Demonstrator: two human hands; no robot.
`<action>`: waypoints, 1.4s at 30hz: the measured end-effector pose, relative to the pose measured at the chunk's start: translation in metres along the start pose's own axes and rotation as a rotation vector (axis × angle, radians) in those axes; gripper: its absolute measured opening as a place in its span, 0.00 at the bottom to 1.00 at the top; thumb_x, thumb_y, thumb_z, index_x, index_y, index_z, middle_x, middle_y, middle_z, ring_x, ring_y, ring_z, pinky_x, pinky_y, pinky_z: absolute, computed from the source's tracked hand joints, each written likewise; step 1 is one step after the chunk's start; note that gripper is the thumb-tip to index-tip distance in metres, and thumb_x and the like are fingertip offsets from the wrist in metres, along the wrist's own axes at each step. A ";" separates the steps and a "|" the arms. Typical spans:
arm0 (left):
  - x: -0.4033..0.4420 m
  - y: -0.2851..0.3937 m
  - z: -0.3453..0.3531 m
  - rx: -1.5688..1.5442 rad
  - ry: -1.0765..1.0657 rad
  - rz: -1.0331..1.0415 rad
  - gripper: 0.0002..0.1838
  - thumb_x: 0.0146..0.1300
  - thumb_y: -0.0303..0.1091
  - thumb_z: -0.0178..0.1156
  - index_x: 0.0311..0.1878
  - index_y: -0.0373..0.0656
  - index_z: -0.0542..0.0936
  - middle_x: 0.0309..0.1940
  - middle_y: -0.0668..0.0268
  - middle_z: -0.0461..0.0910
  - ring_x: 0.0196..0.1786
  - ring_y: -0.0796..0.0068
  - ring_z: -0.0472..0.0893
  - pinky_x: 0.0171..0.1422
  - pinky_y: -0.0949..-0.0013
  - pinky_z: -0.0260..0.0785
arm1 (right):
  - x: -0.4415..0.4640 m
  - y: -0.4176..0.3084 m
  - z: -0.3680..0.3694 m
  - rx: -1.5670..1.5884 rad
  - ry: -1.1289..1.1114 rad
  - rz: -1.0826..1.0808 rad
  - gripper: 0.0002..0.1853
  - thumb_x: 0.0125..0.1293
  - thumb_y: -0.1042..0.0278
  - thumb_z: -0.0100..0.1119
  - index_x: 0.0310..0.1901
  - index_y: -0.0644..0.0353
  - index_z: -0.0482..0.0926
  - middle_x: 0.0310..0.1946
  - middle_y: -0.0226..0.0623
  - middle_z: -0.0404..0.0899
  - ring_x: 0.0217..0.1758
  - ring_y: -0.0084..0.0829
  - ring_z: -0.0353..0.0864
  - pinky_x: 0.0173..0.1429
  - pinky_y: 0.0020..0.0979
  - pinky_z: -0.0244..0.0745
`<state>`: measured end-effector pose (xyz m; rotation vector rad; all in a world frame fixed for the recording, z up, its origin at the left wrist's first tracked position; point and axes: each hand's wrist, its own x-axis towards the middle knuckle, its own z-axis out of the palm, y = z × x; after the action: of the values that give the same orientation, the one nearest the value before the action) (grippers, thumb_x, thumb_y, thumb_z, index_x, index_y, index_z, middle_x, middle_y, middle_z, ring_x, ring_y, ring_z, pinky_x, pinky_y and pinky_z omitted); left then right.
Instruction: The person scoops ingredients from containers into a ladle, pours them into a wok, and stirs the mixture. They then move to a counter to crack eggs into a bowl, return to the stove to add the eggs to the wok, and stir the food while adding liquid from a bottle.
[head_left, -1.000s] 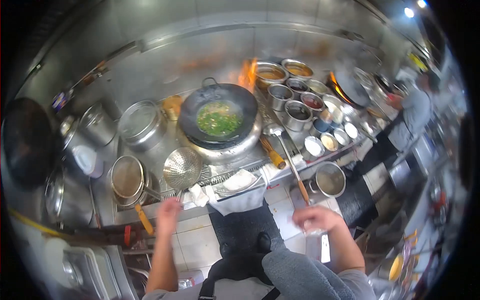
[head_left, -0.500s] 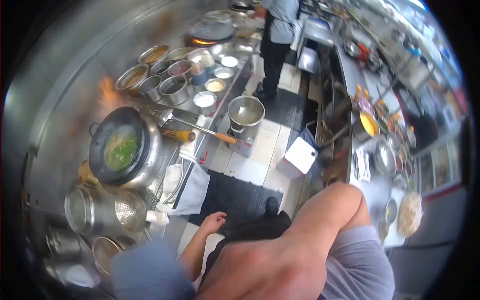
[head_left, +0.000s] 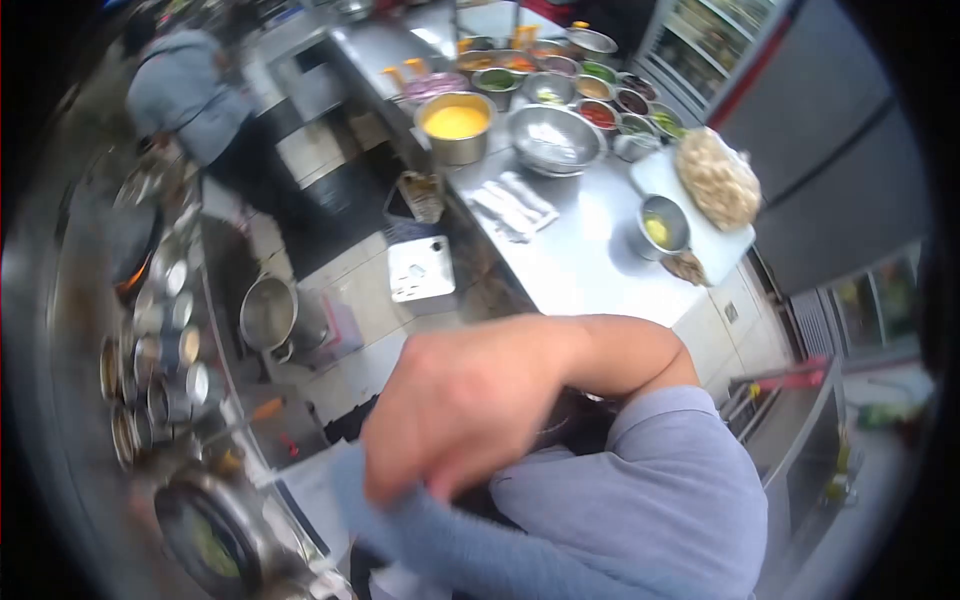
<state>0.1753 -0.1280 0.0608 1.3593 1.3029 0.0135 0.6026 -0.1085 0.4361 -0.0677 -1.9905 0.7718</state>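
Note:
My right hand (head_left: 440, 400) is blurred and close to the camera, its wrist bent and its fingers curled downward. The fingertips press into blue-grey fabric (head_left: 430, 535) that looks like the sleeve of my left arm; how firmly they grip it is hidden. My left hand is out of sight. At the lower left, a wok (head_left: 205, 540) with green food sits on the stove. To the right is a steel worktop (head_left: 590, 270) bearing a folded white cloth (head_left: 513, 205), a steel bowl of yellowish food (head_left: 660, 228) and a pot of yellow liquid (head_left: 456, 128).
A co-worker (head_left: 190, 95) in grey stands at the upper left by the stove line. On the floor are a large pot (head_left: 270, 312) and a white-lidded bin (head_left: 420, 268). A bag of pale food (head_left: 717, 180) lies on a white board (head_left: 735, 245). Several ingredient bowls line the worktop.
My view has swung right, from the stove to the worktop. My right hand has risen and now touches the blue-grey fabric. My left hand has gone out of view.

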 end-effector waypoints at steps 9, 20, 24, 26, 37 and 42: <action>0.106 0.109 -0.037 0.042 0.078 -0.109 0.16 0.62 0.29 0.58 0.54 0.42 0.78 0.33 0.68 0.79 0.32 0.77 0.80 0.32 0.72 0.70 | -0.405 -0.052 -0.116 -0.884 1.938 1.205 0.12 0.67 0.71 0.53 0.50 0.61 0.77 0.27 0.33 0.78 0.23 0.23 0.76 0.27 0.27 0.73; 0.232 0.244 0.043 0.510 -0.273 0.207 0.16 0.64 0.31 0.57 0.54 0.41 0.79 0.35 0.58 0.82 0.34 0.72 0.82 0.39 0.68 0.74 | -0.526 -0.115 -0.132 -1.146 1.459 2.036 0.28 0.61 0.62 0.60 0.62 0.62 0.70 0.53 0.54 0.79 0.54 0.48 0.81 0.56 0.40 0.77; 0.247 0.319 0.105 0.599 -0.370 0.381 0.16 0.65 0.33 0.57 0.55 0.41 0.79 0.35 0.56 0.83 0.35 0.69 0.83 0.44 0.66 0.75 | -0.514 -0.111 -0.126 -0.936 1.606 1.987 0.27 0.59 0.65 0.60 0.61 0.63 0.71 0.47 0.57 0.81 0.40 0.47 0.86 0.48 0.41 0.79; 0.254 0.344 0.134 0.614 -0.442 0.475 0.16 0.65 0.33 0.57 0.55 0.40 0.78 0.36 0.59 0.82 0.36 0.71 0.82 0.44 0.67 0.74 | -0.486 -0.111 -0.121 -0.850 1.635 1.968 0.26 0.60 0.66 0.59 0.60 0.63 0.71 0.46 0.57 0.82 0.37 0.46 0.86 0.47 0.41 0.79; 0.207 0.487 0.296 0.553 -0.649 0.746 0.21 0.64 0.34 0.56 0.61 0.44 0.74 0.41 0.57 0.83 0.40 0.59 0.84 0.47 0.62 0.75 | -0.449 -0.096 -0.087 -1.028 1.310 1.958 0.19 0.67 0.66 0.54 0.59 0.58 0.70 0.46 0.59 0.80 0.52 0.57 0.79 0.55 0.49 0.73; 0.218 0.508 0.361 0.368 -0.551 0.647 0.22 0.64 0.31 0.60 0.60 0.37 0.72 0.34 0.62 0.78 0.32 0.74 0.81 0.33 0.70 0.77 | -0.441 -0.084 -0.075 -0.845 1.376 1.973 0.19 0.68 0.67 0.52 0.60 0.56 0.68 0.45 0.59 0.80 0.50 0.58 0.79 0.54 0.50 0.73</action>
<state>0.8251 -0.0677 0.1603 1.8843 0.3826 -0.1532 0.9198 -0.2931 0.1674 -2.4424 -0.1825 0.4624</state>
